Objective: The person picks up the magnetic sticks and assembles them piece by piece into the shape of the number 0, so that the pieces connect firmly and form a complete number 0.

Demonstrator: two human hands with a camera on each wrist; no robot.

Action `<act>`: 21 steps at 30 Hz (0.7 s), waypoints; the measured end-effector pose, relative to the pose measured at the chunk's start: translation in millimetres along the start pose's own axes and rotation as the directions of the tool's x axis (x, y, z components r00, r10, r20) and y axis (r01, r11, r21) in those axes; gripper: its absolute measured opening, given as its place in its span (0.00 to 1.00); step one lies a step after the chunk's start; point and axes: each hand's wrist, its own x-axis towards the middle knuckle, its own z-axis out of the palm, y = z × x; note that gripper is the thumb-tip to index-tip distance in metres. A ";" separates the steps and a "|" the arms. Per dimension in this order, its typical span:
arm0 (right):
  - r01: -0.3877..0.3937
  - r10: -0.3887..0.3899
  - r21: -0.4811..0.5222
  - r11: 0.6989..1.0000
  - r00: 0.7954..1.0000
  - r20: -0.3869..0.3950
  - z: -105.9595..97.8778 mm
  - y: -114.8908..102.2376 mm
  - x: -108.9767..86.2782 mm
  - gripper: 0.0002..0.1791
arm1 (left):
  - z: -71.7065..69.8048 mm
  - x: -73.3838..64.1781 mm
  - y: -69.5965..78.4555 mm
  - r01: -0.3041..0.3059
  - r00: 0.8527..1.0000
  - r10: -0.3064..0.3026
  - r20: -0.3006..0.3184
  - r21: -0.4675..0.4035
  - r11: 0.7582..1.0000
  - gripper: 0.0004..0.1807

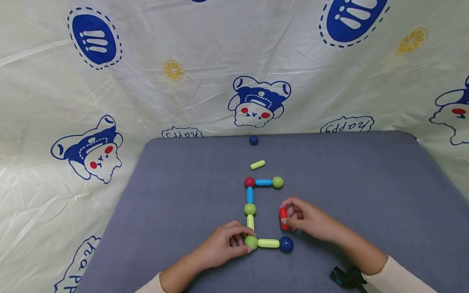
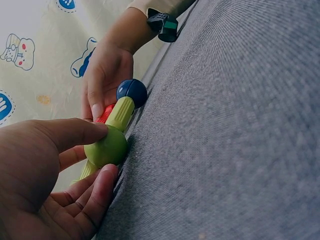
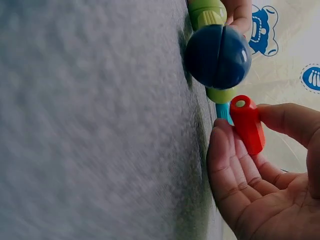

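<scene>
My left hand (image 1: 227, 245) pinches the green ball (image 1: 251, 242) at the near corner of a chain of balls and rods. From that ball a yellow-green rod (image 1: 268, 243) runs right to a dark blue ball (image 1: 286, 244). Another yellow-green rod (image 1: 250, 222) leads away to a second green ball (image 1: 250, 209), then a blue rod (image 1: 250, 195) and a red ball (image 1: 249, 182). A further blue rod (image 1: 264, 182) joins the red ball to a green ball (image 1: 277, 182). My right hand (image 1: 305, 217) holds a red rod (image 3: 248, 125) between thumb and fingers, just beyond the dark blue ball.
Past the chain, a loose yellow-green rod (image 1: 257, 165) lies on the grey table (image 1: 190, 183). A small dark blue ball (image 1: 253, 140) sits at the table's far edge. Behind hangs a pale printed sheet (image 1: 205, 97). A black device (image 1: 348, 278) is at my right wrist.
</scene>
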 end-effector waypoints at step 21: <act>-0.033 0.034 -0.010 0.999 0.999 0.039 6.3 1.6 -5.2 0.23 | -0.3 -0.3 0.4 -0.015 1.000 0.016 -0.012 0.011 1.000 0.14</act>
